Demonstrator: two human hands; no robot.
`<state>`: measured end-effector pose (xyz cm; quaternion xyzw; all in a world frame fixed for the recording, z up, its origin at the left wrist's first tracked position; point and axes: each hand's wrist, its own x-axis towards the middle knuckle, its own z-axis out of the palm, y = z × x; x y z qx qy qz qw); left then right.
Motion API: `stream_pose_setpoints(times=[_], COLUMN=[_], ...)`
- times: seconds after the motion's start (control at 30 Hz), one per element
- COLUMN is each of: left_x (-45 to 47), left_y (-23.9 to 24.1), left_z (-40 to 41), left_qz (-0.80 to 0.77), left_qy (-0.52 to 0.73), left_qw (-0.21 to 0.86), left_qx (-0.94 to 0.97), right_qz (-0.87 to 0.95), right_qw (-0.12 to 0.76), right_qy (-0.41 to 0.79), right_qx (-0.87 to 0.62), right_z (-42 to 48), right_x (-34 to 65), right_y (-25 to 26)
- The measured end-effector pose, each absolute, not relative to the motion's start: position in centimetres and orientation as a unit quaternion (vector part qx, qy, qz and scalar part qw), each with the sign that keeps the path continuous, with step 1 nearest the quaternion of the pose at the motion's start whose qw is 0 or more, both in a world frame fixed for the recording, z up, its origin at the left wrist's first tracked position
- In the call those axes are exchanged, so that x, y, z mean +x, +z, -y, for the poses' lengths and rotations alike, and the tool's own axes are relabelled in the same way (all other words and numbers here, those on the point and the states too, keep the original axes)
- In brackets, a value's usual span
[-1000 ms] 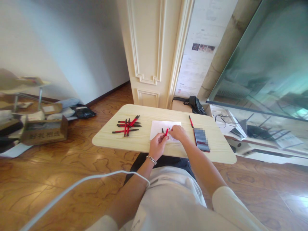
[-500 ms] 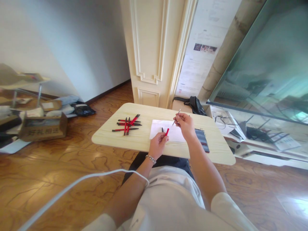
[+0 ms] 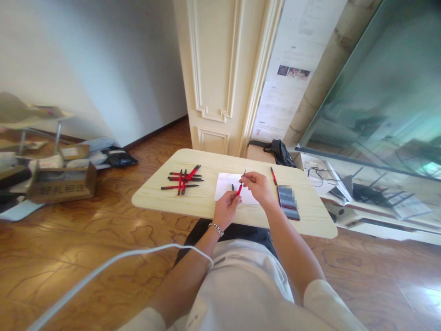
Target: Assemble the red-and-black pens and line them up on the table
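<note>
My left hand (image 3: 225,209) is closed round the lower end of a red pen barrel (image 3: 240,186), held just above a white sheet of paper (image 3: 227,186). My right hand (image 3: 258,186) pinches the upper end of the same pen, where a thin dark tip sticks out. A small black pen part (image 3: 233,187) lies on the paper beside my left hand. A pile of several red and black pens (image 3: 183,178) lies on the left part of the light wooden table (image 3: 165,197). One more red pen (image 3: 273,175) lies to the right, above a phone (image 3: 287,202).
A cream panelled door and a wall stand behind the table. A black bag (image 3: 279,151) lies on the floor beyond it. A cardboard box (image 3: 62,183) and clutter sit on the wooden floor at the left. A low white shelf with cables runs along the right.
My right hand lifted a thin refill away from the paper half a second ago, and has now come back down to the red barrel in my left hand. The left hand stayed put.
</note>
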<state>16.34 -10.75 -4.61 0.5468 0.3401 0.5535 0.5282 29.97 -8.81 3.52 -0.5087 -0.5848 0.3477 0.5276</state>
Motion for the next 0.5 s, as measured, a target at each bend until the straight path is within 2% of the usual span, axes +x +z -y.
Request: stream_pose_setpoints(times=[0.23,0.5], left_x=[16.31,16.32], left_y=[-4.64,-4.8], left_z=[10.68,10.59], left_qz=[-0.339,-0.328], left_qy=[0.553,0.553], left_qw=[0.542,0.547], left_qx=[0.535,0.536], right_qz=[0.605,0.58], right_qw=[0.491,0.514], right_qy=[0.35,0.367], right_qx=[-0.521,-0.514], right_z=[9.12,8.75], right_x=[30.07,29.71], right_y=[2.88,2.43])
